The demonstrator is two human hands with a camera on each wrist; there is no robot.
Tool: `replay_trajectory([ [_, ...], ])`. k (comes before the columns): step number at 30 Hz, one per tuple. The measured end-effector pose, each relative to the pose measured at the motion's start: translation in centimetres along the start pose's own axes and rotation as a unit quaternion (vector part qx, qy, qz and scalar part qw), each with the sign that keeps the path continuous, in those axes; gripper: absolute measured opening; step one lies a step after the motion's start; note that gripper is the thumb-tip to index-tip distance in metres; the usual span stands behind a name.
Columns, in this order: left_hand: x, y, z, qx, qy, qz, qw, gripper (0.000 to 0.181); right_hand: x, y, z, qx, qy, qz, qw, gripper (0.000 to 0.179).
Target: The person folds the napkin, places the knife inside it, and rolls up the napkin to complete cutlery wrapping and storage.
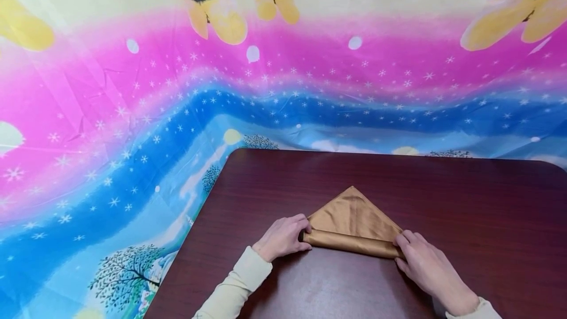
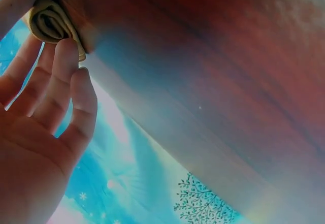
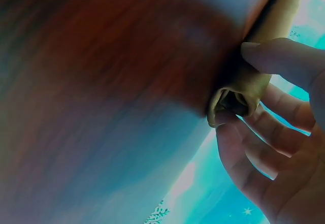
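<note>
A shiny golden-brown cloth (image 1: 354,215) lies on the dark table, its near side rolled into a tube and its far part a flat triangle pointing away. My left hand (image 1: 284,236) holds the left end of the roll, thumb on the near side and fingers on the far side. The roll's open spiral end (image 2: 51,23) shows between thumb and fingers in the left wrist view. At the other end my right hand (image 1: 427,265) grips the roll, thumb in front. In the right wrist view, that hollow cloth end (image 3: 233,102) sits between the thumb and curled fingers.
The dark reddish-brown table (image 1: 487,201) has rounded far corners and a glossy top. Behind it and down its left side hangs a colourful printed backdrop (image 1: 310,73) with pink and blue bands, snowflakes and cartoon figures.
</note>
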State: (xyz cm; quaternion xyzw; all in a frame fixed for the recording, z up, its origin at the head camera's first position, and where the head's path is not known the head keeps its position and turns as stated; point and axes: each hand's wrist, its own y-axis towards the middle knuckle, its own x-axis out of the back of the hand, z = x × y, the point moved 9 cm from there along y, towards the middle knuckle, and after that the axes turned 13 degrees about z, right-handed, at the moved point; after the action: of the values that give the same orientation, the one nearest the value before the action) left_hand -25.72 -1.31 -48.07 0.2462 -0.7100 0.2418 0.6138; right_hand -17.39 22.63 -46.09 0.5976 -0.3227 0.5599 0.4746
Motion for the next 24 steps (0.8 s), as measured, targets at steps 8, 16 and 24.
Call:
replay_trajectory([
  [8, -0.02, 0.13, -0.21, -0.004, 0.026, 0.001, 0.9996, 0.030, -0.07, 0.03, -0.10, 0.004, -0.009, 0.001, 1.0000, 0.031],
  [16, 0.06, 0.15, 0.01, 0.002, 0.021, 0.000, 0.9998, 0.027, 0.01, -0.02, -0.10, 0.002, -0.011, 0.007, 0.9999, 0.027],
  [24, -0.05, 0.07, 0.73, 0.012, -0.032, 0.007, 0.9994, 0.020, -0.09, -0.05, -0.17, -0.012, -0.015, 0.028, 0.9994, 0.025],
])
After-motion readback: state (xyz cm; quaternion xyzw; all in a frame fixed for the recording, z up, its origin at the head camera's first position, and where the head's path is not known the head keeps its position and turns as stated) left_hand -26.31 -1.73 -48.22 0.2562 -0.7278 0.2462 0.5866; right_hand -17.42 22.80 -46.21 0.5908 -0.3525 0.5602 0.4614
